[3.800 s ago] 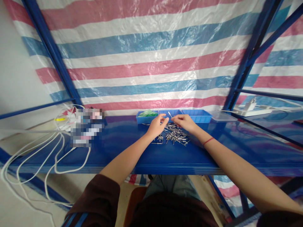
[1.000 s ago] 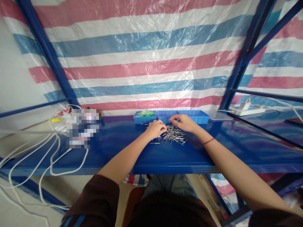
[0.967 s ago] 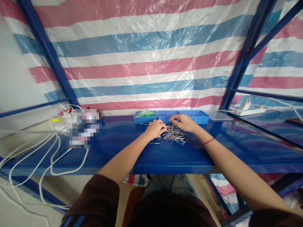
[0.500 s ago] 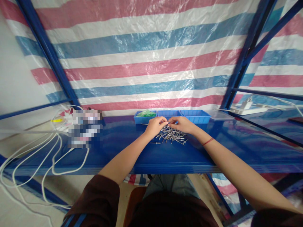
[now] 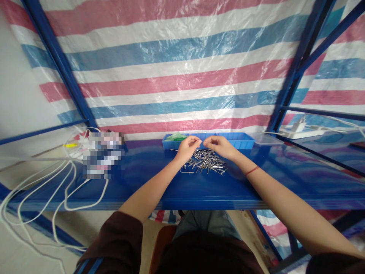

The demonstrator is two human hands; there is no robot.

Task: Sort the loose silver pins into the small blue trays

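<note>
A loose pile of silvery rivets [image 5: 207, 161] lies on the blue table, one rivet apart at its front left. Just beyond the pile, my left hand [image 5: 188, 147] and my right hand [image 5: 219, 146] face each other with pinched fingers. Between the fingertips a thin metal rivet [image 5: 202, 142] spans the small gap, one end at each hand. Behind the hands stand blue bins side by side: the left bin [image 5: 168, 145] has green packets [image 5: 176, 137] in it, and the right bin [image 5: 242, 144] shows bare walls. My hands partly hide the middle bin.
White cables [image 5: 68, 190] loop over the table's left side beside a pixelated object [image 5: 102, 156]. At the right back are a clear lid [image 5: 266, 139] and a white power strip [image 5: 303, 132]. Blue frame posts [image 5: 295, 76] rise before a striped sheet [image 5: 182, 76].
Both hands have risen slightly away from the pile and moved a little apart. The thin rivet now shows between the fingertips, and more of the pile is visible.
</note>
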